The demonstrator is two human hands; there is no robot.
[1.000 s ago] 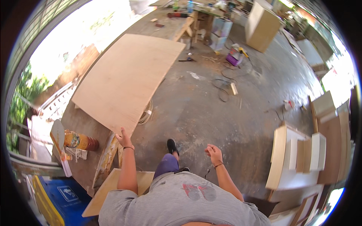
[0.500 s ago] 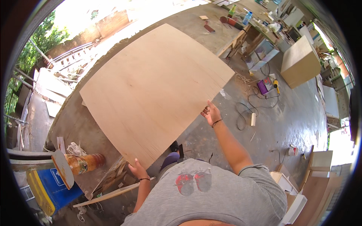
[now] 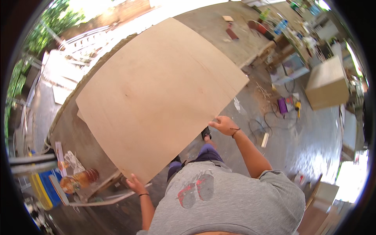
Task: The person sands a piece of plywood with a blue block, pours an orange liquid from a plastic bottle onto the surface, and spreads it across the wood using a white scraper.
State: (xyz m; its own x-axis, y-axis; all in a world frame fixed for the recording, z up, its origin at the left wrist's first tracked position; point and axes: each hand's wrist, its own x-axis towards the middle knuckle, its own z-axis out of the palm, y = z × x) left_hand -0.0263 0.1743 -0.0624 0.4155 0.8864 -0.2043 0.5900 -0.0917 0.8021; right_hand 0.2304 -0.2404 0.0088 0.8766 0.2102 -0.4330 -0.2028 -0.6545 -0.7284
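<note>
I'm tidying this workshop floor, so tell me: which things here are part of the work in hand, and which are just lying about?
In hand:
- large plywood sheet
- left hand at its near corner
- right hand at its near edge

Lying about:
- wooden box
- purple power tool with cables on the floor
- blue crate
- wood offcut

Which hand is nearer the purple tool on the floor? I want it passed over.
Right. The right hand grips the plywood sheet edge, closer to the purple tool; the left hand holds the opposite corner.
</note>
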